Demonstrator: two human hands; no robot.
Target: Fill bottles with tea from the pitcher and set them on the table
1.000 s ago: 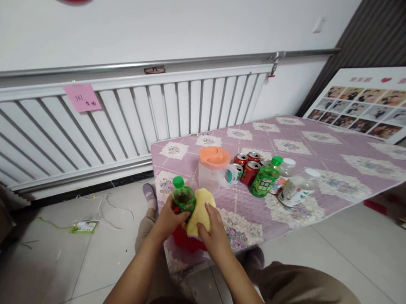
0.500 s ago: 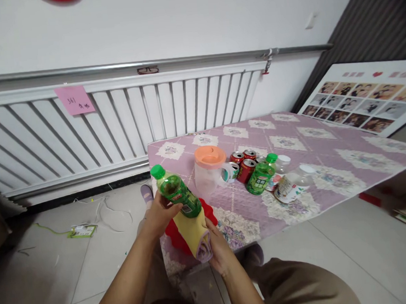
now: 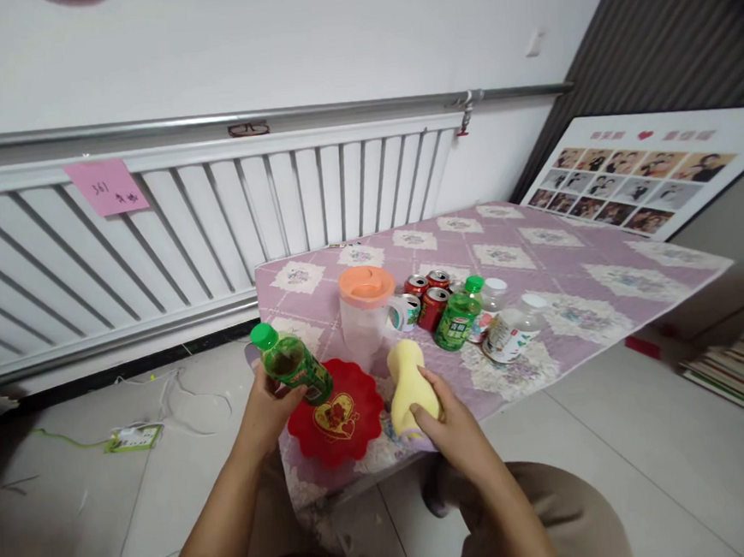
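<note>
My left hand [image 3: 267, 407] is wrapped round a green-capped bottle [image 3: 298, 370], tilted over the left rim of a red scalloped plate [image 3: 366, 416]. To the right of the plate, my right hand [image 3: 444, 414] grips a yellow cloth [image 3: 410, 387], bunched and narrow in its middle. Behind the plate is a clear pitcher [image 3: 359, 327] with an orange lid. Right of the pitcher stand several cans [image 3: 434, 308], a second green bottle [image 3: 458, 321] and two clear jars with white caps, the nearer jar [image 3: 509, 336] lower right.
The table [image 3: 443, 363] has a purple floral cover. A white radiator [image 3: 214, 231] runs along the wall behind it. A photo board [image 3: 634, 176] leans at the far right, with stacked books [image 3: 728, 379] below. Cords [image 3: 182, 405] lie on the floor at left.
My hands have moved apart. The cloth has left the bottle and shifted right in my right hand, its shape changed from a roll. The red plate is now uncovered. The view has shifted slightly.
</note>
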